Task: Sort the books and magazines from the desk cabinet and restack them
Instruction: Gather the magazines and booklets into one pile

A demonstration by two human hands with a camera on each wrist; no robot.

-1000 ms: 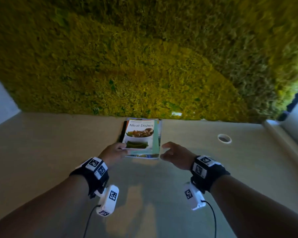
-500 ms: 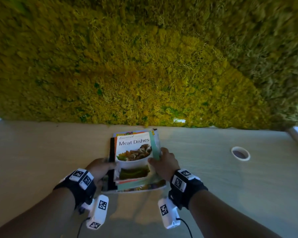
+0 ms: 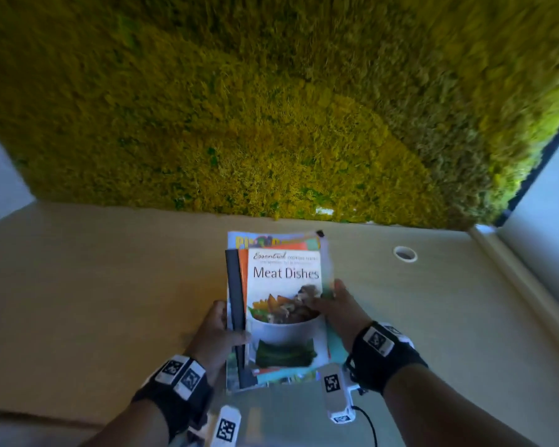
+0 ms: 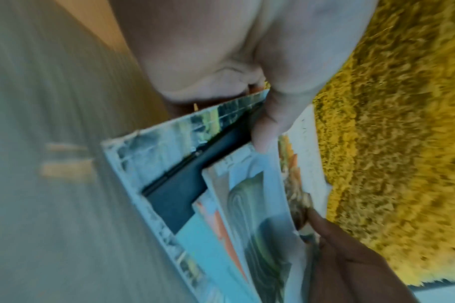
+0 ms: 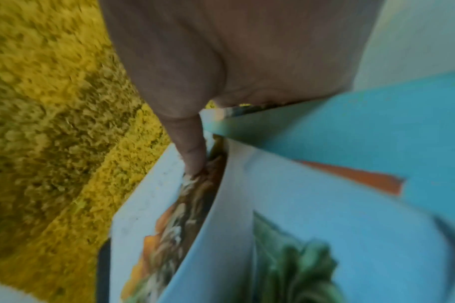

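Observation:
A stack of books and magazines [image 3: 278, 304] is lifted off the light wooden desk [image 3: 94, 285] and tilted toward me. On top lies a white cookbook titled "Meat Dishes" [image 3: 284, 279]; under it show an orange cover, a black book [image 3: 234, 295] and a teal one. My left hand [image 3: 220, 327] grips the stack's left edge, thumb on top [image 4: 267, 123], fingers beneath. My right hand [image 3: 336, 304] holds the right edge, its thumb [image 5: 192, 151] pressing on the cookbook's cover. The stack [image 4: 208, 194] shows its near corner in the left wrist view, and the teal cover [image 5: 350, 127] fills the right wrist view.
A yellow-green moss wall [image 3: 271, 108] rises straight behind the desk. A round white cable hole [image 3: 405, 253] sits in the desk at the right. A raised ledge [image 3: 513, 285] runs along the desk's right side, with pale walls at both sides.
Both hands went from reaching the stack's front edge to gripping its sides. The stack has come off the desk and toward me, now larger and tilted in view.

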